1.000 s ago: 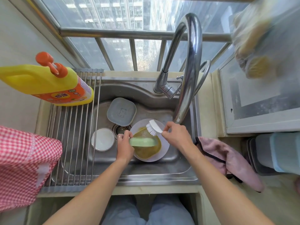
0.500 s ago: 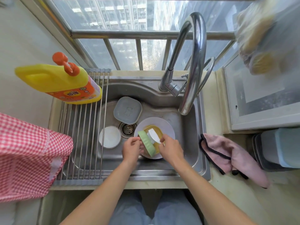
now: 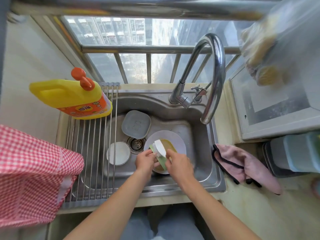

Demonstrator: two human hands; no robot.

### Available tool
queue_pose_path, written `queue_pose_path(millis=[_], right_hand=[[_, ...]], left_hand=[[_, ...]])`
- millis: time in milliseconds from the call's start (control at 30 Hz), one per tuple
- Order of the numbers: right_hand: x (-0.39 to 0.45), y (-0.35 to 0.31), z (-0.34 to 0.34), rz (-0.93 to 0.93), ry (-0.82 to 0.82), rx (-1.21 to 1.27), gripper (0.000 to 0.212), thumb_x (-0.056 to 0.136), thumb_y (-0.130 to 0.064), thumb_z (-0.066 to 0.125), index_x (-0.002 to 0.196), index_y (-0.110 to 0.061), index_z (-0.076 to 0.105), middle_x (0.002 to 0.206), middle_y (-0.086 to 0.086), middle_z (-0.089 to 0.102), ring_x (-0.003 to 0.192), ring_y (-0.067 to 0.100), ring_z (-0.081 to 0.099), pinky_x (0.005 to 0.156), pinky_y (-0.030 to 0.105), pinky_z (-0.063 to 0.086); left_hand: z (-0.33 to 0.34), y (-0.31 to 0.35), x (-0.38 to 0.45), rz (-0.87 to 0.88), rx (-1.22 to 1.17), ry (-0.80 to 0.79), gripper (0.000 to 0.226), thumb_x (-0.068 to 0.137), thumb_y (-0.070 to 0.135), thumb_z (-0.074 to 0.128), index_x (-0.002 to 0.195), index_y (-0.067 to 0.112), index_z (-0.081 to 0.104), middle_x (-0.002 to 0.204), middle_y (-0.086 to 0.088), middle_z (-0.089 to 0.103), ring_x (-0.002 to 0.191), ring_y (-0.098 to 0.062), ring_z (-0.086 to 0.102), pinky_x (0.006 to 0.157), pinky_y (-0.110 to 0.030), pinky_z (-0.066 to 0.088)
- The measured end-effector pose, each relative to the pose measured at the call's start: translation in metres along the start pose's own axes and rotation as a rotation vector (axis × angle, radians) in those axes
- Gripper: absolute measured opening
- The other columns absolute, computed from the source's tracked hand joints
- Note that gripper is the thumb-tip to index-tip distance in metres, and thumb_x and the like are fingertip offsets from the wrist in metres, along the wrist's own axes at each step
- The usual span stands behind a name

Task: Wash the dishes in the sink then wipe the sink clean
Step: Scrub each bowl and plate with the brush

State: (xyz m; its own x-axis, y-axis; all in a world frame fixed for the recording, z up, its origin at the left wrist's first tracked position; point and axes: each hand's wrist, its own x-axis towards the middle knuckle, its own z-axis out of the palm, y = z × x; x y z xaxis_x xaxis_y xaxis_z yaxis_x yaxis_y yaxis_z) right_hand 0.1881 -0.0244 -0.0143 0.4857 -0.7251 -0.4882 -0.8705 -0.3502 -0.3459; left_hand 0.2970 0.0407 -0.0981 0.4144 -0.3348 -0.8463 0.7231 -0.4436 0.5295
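Note:
Over the steel sink (image 3: 204, 172), my left hand (image 3: 145, 161) grips a green dish (image 3: 161, 162) tilted on its edge. My right hand (image 3: 180, 164) holds a white dish brush (image 3: 160, 147) with its bristles against that dish. Beneath them lies a round white plate (image 3: 178, 141) holding a yellow dish (image 3: 168, 144). A grey square lid (image 3: 136, 123) rests at the back of the basin, and a small round white bowl (image 3: 118, 153) sits left of the drain (image 3: 136, 144).
A roll-up drying rack (image 3: 90, 153) covers the sink's left part, with a yellow detergent bottle (image 3: 69, 98) on its far end. The chrome faucet (image 3: 213, 75) arches over the right. A pink cloth (image 3: 242, 165) lies on the right counter, a red checked cloth (image 3: 32, 174) at left.
My view has pulled back and tilted up. The brush has swung from the plate's far side onto the green dish, which my left hand has turned from flat to edge-on.

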Motion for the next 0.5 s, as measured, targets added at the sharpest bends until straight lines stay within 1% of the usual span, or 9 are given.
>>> queue_pose_path(millis=[67,167,200,300,367,433,500], right_hand=[[-0.017,0.004,0.000,-0.017,-0.012,-0.043,0.010,0.096,-0.023,0.053,0.105,-0.024,0.059,0.088,0.012,0.069,0.086,0.036,0.065,0.069,0.037,0.049],[-0.030,0.008,-0.001,-0.032,-0.007,-0.052,0.010,0.095,-0.020,0.052,0.103,-0.024,0.057,0.086,0.011,0.068,0.082,0.036,0.064,0.064,0.035,0.042],[-0.027,0.006,-0.001,-0.042,0.001,-0.048,0.008,0.095,-0.021,0.052,0.102,-0.024,0.056,0.085,0.011,0.068,0.080,0.036,0.063,0.063,0.035,0.041],[-0.004,-0.003,0.000,-0.065,0.019,-0.038,0.004,0.098,-0.021,0.048,0.100,-0.023,0.052,0.082,0.011,0.065,0.072,0.036,0.056,0.060,0.035,0.037],[0.012,-0.005,0.001,-0.070,0.003,-0.024,0.007,0.097,-0.019,0.047,0.100,-0.023,0.051,0.081,0.012,0.064,0.070,0.036,0.048,0.060,0.035,0.036],[0.015,-0.001,-0.001,-0.084,-0.035,-0.028,0.008,0.095,-0.018,0.048,0.100,-0.023,0.052,0.083,0.013,0.065,0.072,0.037,0.050,0.061,0.035,0.036],[0.007,0.009,-0.006,-0.097,-0.087,-0.047,0.008,0.095,-0.020,0.049,0.100,-0.023,0.054,0.085,0.012,0.065,0.079,0.039,0.057,0.062,0.035,0.038]], left_hand=[[-0.001,0.001,0.004,-0.025,-0.006,-0.007,0.024,0.096,-0.010,0.054,0.116,-0.001,0.064,0.104,-0.018,0.073,0.078,-0.023,0.075,0.059,-0.028,0.060],[0.000,-0.003,0.008,-0.045,0.026,-0.020,0.028,0.096,-0.008,0.055,0.124,-0.006,0.061,0.106,-0.019,0.073,0.081,-0.023,0.076,0.061,-0.029,0.060],[0.001,-0.003,0.007,-0.048,0.036,-0.025,0.028,0.097,-0.007,0.056,0.124,-0.006,0.062,0.105,-0.019,0.073,0.081,-0.022,0.076,0.061,-0.029,0.060],[0.007,-0.003,0.004,-0.026,0.086,-0.039,0.022,0.097,-0.007,0.054,0.112,-0.003,0.069,0.095,-0.016,0.075,0.073,-0.018,0.075,0.059,-0.026,0.059],[0.007,-0.002,0.002,-0.015,0.086,-0.034,0.022,0.097,-0.008,0.053,0.108,-0.002,0.071,0.094,-0.017,0.075,0.073,-0.020,0.074,0.059,-0.027,0.059],[0.004,0.000,0.003,-0.013,0.078,-0.009,0.021,0.096,-0.008,0.053,0.106,-0.002,0.071,0.095,-0.018,0.075,0.074,-0.023,0.075,0.061,-0.029,0.061],[0.000,-0.002,0.006,-0.019,0.073,0.036,0.024,0.095,-0.010,0.052,0.106,0.000,0.071,0.096,-0.018,0.076,0.080,-0.027,0.076,0.066,-0.035,0.063]])
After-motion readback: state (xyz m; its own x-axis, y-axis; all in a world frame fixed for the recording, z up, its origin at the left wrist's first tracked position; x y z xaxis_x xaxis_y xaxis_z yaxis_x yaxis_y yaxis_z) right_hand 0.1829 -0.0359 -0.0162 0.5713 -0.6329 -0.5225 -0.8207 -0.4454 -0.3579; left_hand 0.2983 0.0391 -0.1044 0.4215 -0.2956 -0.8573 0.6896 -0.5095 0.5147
